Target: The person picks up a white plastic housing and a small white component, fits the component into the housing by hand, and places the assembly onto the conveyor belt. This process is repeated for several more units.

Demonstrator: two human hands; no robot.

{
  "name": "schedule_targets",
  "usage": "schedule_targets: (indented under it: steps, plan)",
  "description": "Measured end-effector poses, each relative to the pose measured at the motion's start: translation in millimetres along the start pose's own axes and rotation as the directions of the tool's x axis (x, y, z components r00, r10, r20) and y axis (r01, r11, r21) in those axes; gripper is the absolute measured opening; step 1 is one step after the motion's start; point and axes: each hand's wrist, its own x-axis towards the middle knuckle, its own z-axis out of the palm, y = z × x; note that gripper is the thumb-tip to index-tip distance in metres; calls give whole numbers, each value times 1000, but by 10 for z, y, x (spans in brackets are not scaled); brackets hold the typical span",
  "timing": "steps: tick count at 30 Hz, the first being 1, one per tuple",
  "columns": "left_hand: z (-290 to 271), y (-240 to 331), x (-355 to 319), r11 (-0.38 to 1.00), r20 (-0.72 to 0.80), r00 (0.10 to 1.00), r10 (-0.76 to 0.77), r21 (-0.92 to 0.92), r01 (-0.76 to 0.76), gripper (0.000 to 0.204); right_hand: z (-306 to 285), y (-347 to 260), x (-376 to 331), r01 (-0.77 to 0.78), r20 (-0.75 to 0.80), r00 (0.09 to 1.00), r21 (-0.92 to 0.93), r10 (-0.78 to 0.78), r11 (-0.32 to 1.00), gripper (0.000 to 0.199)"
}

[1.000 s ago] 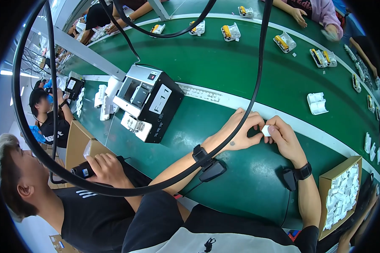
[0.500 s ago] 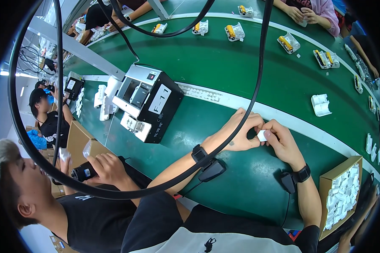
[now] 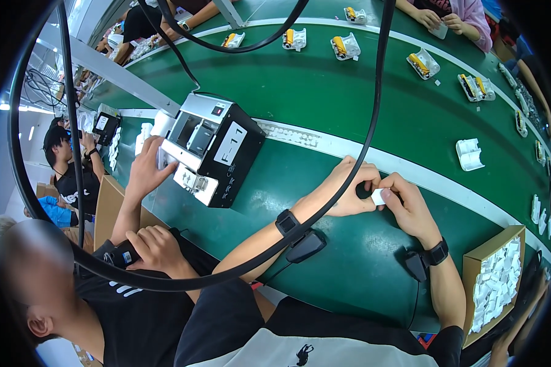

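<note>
My left hand [image 3: 344,194] and my right hand [image 3: 410,205] meet above the green worktop [image 3: 349,257]. Between their fingertips is a small flat white piece [image 3: 378,197], with several edges showing. The right thumb and fingers pinch it. The left thumb and fingertips close in on its left edge, and their exact contact is partly hidden. Each wrist wears a black band, with a dark block-shaped device beside it.
Left of my hands stands a black and silver machine [image 3: 217,153]. A co-worker's hand [image 3: 146,168] is beside it. At right, an open cardboard box [image 3: 468,293] holds many white pieces. Beyond, a green belt [image 3: 324,85] carries white shells, several with yellow cylinders. A black cable [image 3: 373,116] loops across the view.
My hands stay almost in place around the white piece. Shells on the belt have shifted slightly right. The co-worker at left has reached a hand to the machine's side.
</note>
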Motion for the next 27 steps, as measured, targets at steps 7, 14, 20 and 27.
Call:
schedule_targets:
  steps: [7,14,20,27]
  plan:
    - [26,-48,-14,1000,-42,999,19,-21,-20,35,35,1,18,19,-15,1000,11,-19,1000,10]
    - [63,-14,-46,998,-102,993,-59,-29,56,36,15,27,14,3,-19,1000,-20,-3,1000,11]
    - [37,28,-25,991,-58,990,-132,-46,129,36,19,26,28,13,-30,999,-9,-14,1000,11]
    - [41,13,-26,996,-77,993,-88,-23,87,38,31,41,39,11,-43,999,18,-10,1000,11]
